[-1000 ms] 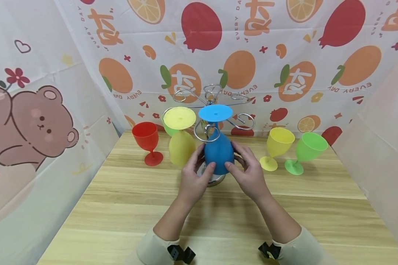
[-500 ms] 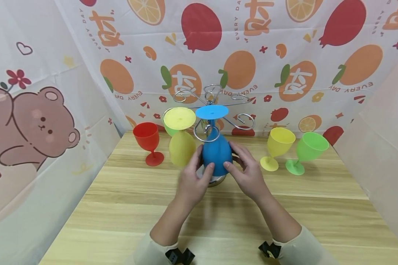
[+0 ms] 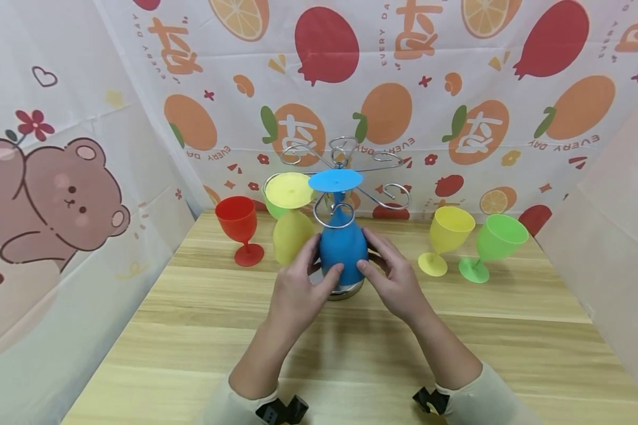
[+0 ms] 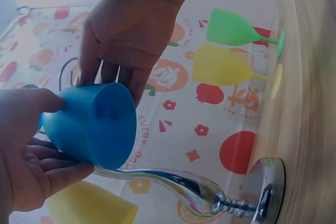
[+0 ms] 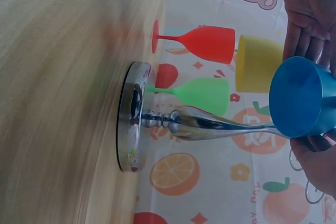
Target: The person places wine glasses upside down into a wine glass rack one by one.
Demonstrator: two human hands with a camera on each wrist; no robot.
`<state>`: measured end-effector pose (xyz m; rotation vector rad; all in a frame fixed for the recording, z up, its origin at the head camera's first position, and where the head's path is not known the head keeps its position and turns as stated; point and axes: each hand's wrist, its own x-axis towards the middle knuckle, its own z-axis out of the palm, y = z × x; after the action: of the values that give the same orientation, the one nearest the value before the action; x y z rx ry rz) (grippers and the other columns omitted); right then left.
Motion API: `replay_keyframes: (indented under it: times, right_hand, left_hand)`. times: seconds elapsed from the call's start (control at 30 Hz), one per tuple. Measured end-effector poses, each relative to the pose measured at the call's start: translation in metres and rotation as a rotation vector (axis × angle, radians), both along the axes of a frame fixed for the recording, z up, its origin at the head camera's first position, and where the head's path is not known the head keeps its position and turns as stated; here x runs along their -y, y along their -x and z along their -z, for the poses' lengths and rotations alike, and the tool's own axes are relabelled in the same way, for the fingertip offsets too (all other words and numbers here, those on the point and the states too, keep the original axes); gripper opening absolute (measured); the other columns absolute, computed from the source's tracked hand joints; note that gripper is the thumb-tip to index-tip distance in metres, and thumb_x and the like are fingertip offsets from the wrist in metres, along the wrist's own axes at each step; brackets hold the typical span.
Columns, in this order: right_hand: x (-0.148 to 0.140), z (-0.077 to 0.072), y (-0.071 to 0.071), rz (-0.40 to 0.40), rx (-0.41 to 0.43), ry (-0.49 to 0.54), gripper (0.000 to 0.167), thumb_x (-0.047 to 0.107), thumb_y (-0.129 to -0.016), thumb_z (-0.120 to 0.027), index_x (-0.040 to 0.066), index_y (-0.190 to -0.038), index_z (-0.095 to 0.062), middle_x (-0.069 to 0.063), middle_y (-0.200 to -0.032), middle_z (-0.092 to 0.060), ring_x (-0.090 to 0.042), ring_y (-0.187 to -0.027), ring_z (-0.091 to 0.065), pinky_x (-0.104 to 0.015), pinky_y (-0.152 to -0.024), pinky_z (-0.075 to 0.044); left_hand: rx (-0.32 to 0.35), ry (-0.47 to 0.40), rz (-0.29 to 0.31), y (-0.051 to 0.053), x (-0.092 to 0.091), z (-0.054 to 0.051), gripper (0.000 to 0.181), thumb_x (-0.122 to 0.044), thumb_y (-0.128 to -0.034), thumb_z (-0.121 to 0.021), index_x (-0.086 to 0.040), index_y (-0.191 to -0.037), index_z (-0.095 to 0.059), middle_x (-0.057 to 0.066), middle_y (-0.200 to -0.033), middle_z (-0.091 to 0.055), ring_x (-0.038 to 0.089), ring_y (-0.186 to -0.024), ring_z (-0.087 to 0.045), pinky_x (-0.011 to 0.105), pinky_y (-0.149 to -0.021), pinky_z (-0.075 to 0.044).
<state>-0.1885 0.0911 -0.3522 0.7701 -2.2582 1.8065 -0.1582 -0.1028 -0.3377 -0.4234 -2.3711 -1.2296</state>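
An upside-down blue goblet (image 3: 344,251) is held by its bowl between both hands, its foot uppermost. My left hand (image 3: 300,289) grips the bowl's left side and my right hand (image 3: 396,277) its right side, thumbs toward me. The goblet's stem is at the front wire loop of a chrome stemware rack (image 4: 194,184), with the foot above the loop. In both wrist views the bowl's open mouth shows, in front of the rack's pole. Left of it, an upside-down yellow goblet (image 3: 292,236) hangs from the rack, off the table.
A red goblet (image 3: 236,219) stands upright at left. A yellow goblet (image 3: 451,230) and a green goblet (image 3: 501,239) stand upright at right. Another green goblet (image 5: 205,95) stands behind the rack. The rack's round base (image 5: 134,119) rests on the wooden table (image 3: 383,366); printed cloth hangs behind.
Both hands have shifted the blue goblet slightly left and down, bringing its stem further into the front loop. The other goblets and the rack have stayed put.
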Motion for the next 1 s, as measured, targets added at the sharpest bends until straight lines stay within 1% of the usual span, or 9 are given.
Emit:
replay_keyframes:
  times: [0.17,0.33,0.43,0.67,0.83,1.0]
  right_hand:
    - [-0.001,0.0,-0.002,-0.004,-0.001,-0.017,0.055,0.019,-0.1,-0.058,0.01,-0.151,-0.039,-0.006,-0.151,-0.042,-0.029,-0.137,-0.045,-0.049,-0.106,-0.043]
    - [-0.003,0.0,-0.003,-0.006,0.002,-0.037,0.055,0.019,-0.1,-0.058,0.015,-0.151,-0.039,-0.004,-0.152,-0.042,-0.027,-0.138,-0.045,-0.043,-0.106,-0.044]
    - [-0.004,-0.001,-0.005,-0.011,0.002,-0.048,0.054,0.019,-0.1,-0.058,0.018,-0.151,-0.04,-0.002,-0.152,-0.042,-0.026,-0.138,-0.045,-0.04,-0.106,-0.044]
    - [-0.006,0.001,-0.005,-0.03,-0.014,-0.075,0.055,0.019,-0.1,-0.058,0.014,-0.151,-0.04,-0.003,-0.152,-0.042,-0.027,-0.138,-0.045,-0.04,-0.106,-0.044]
    - [-0.007,0.002,-0.006,-0.047,-0.025,-0.082,0.055,0.018,-0.099,-0.059,0.014,-0.151,-0.039,-0.004,-0.152,-0.042,-0.029,-0.138,-0.044,-0.042,-0.105,-0.044]
    - [-0.008,0.003,-0.007,-0.056,-0.045,-0.094,0.056,0.017,-0.099,-0.059,0.014,-0.151,-0.039,-0.007,-0.153,-0.041,-0.032,-0.138,-0.044,-0.044,-0.104,-0.045]
  left_hand:
    - [0.024,-0.001,0.001,-0.001,0.0,0.0,0.068,-0.026,-0.087,-0.076,-0.002,-0.143,-0.046,0.014,-0.139,-0.058,0.032,-0.115,-0.064,0.037,-0.08,-0.058]
    - [0.038,-0.009,0.003,-0.003,-0.001,0.001,0.067,-0.025,-0.0856,-0.078,-0.002,-0.141,-0.048,0.014,-0.137,-0.06,0.032,-0.114,-0.066,0.039,-0.08,-0.058]
    - [0.063,-0.008,-0.01,-0.004,-0.001,-0.001,0.066,-0.026,-0.0845,-0.079,-0.004,-0.139,-0.05,0.014,-0.135,-0.061,0.031,-0.112,-0.067,0.039,-0.08,-0.058]
    - [0.128,0.011,-0.028,-0.008,0.001,-0.006,0.065,-0.029,-0.0823,-0.081,-0.006,-0.136,-0.052,0.013,-0.133,-0.062,0.032,-0.112,-0.067,0.042,-0.082,-0.058]
    - [0.151,0.029,-0.021,-0.009,0.004,-0.009,0.066,-0.03,-0.0807,-0.082,-0.006,-0.134,-0.051,0.012,-0.132,-0.063,0.031,-0.111,-0.068,0.043,-0.082,-0.058]
    - [0.183,0.028,-0.01,-0.01,0.007,-0.011,0.066,-0.031,-0.0791,-0.083,-0.009,-0.132,-0.05,0.009,-0.131,-0.063,0.03,-0.11,-0.068,0.043,-0.084,-0.058]
